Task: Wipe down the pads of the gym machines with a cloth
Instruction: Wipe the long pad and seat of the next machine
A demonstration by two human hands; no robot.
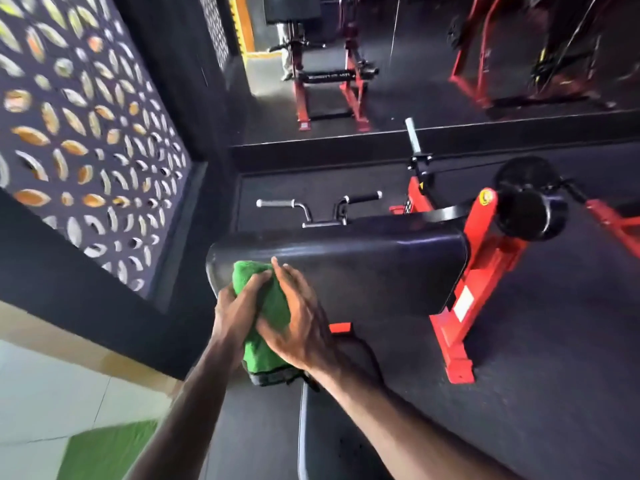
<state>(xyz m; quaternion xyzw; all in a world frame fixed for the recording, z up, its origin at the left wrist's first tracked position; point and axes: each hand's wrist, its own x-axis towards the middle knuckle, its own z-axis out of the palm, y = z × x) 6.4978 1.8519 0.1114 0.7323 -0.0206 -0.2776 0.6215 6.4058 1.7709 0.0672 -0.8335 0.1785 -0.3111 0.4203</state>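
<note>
Cloth: a green cloth (273,306) is held bunched against the near-left end of the black pad (346,268).
Left hand (235,313): fingers are curled round the cloth's left side.
Right hand (298,323): laid over the cloth, fingers fairly straight.
Pad axis: the long axis is seen running rightward from the hands toward the red frame (481,258).
Unwiped length: judged to lie right of both hands, nearer the right hand.

My only view is head-worn, looking forward and steeply down from just above the black pad (346,268); the pad sits close, centre-frame, with the mirror (433,64) beyond it.
</note>
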